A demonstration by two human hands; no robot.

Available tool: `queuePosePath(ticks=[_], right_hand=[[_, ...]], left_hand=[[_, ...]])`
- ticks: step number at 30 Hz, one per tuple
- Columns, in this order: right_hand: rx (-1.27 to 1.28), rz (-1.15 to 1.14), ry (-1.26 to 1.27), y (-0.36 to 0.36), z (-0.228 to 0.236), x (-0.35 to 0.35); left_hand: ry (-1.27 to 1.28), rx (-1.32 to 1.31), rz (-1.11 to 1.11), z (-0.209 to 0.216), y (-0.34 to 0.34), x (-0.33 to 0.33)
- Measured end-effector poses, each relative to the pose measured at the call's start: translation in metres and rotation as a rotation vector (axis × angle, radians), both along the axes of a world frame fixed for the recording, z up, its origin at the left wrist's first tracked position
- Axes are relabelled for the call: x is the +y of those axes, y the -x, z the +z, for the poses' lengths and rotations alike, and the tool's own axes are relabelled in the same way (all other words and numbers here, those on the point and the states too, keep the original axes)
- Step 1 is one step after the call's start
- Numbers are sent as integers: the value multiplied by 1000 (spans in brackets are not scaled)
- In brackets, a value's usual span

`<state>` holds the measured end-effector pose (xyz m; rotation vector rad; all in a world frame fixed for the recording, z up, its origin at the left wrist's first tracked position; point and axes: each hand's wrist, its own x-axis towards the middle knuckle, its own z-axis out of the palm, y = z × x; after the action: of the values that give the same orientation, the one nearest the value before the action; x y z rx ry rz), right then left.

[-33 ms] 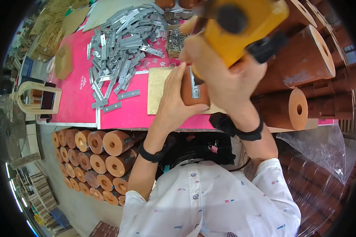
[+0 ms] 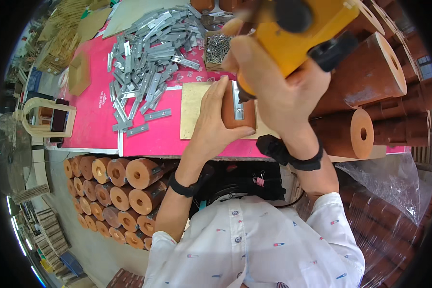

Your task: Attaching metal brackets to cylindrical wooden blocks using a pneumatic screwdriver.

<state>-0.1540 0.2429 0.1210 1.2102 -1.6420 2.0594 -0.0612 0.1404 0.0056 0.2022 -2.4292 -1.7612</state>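
While the left hand (image 2: 216, 127) grips a brown block (image 2: 237, 115) from its left side, fingers wrapped around it, the right hand (image 2: 278, 84) is clenched around a yellow tool (image 2: 307, 29) held just above. Block stands on a tan board (image 2: 193, 113) lying on the pink desk (image 2: 96, 105). A metal plate (image 2: 237, 100) lies flat against the block's top face; tool tip meets the block near the plate's right edge, exact contact hidden by the right hand.

Loose pile of grey metal plates (image 2: 149, 57) spread over the desk, up and left of the board. Small box of screws (image 2: 218, 48) just above the board. Large brown cylinders (image 2: 369, 81), each with a centre hole, stacked to the right of the hands. More cylinders (image 2: 125, 187) piled below the desk's front edge. Clear plastic sheet (image 2: 389, 185) at lower right. Both wrists carry black bands.
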Motion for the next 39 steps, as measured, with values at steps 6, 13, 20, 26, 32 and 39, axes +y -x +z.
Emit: queuePosePath(ticks=[6,13,20,26,32,39], right_hand=[[-136,-23,42,-7,2,5],[-72,-21,42,-2,-10,12],[-49,-44,15,-1,-13,11],[-55,-12,29,1,-15,5],[-69,7,31,2,-18,0],[-98,-5,-16,0,-23,-4]], left_hand=[[161,109,-14,7,0,-3],[201,162,110,12,1,3],[148,216,136,9,3,2],[117,183,147,8,2,3],[96,175,165,10,4,5],[70,189,165,12,4,5]])
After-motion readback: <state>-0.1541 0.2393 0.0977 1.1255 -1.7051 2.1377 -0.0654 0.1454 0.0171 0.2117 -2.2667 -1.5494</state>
